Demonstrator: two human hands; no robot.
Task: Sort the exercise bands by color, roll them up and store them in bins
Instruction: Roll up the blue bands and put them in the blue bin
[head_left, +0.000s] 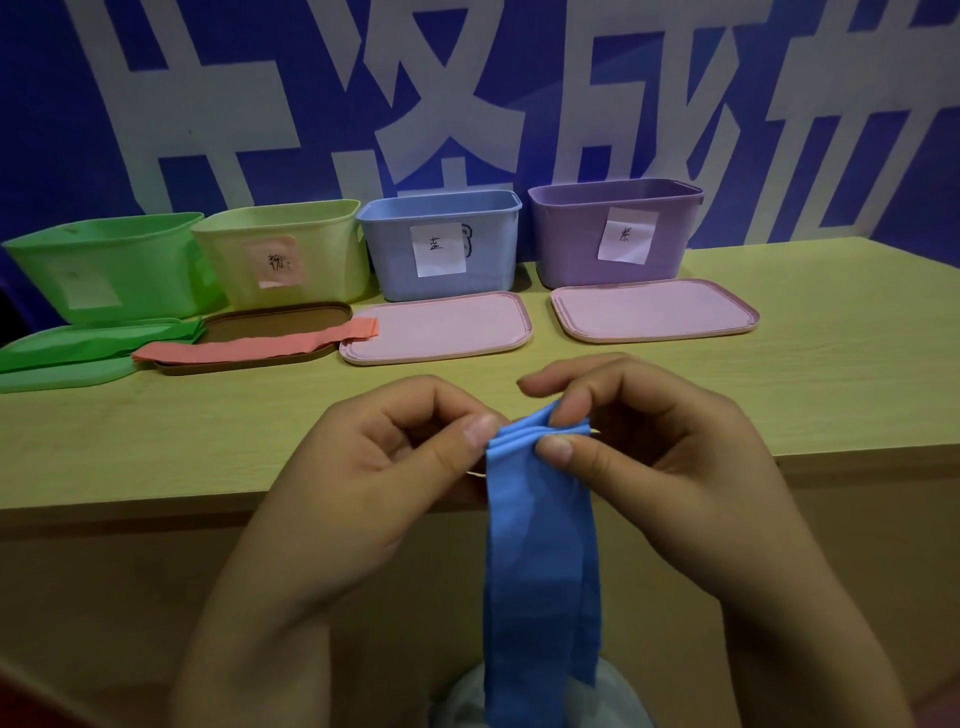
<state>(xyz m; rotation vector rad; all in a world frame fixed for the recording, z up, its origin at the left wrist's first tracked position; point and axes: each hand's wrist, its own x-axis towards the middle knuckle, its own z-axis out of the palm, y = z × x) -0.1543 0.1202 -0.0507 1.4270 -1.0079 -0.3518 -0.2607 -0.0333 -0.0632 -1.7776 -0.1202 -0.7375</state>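
Bands of thin blue elastic (537, 545) hang limp in front of the table edge (156, 499), their top ends stacked and pinched between both your hands. Your left hand (363, 467) nips the near corner with curled thumb and forefinger; your right hand (649, 441) clamps the other side the same way. Expect floppy, light, slightly tacky material that springs open, so keep hold at the very end and roll tight from there. How many layers there are is hard to say, perhaps three. The blue bin (441, 244) stands straight ahead, lid off.
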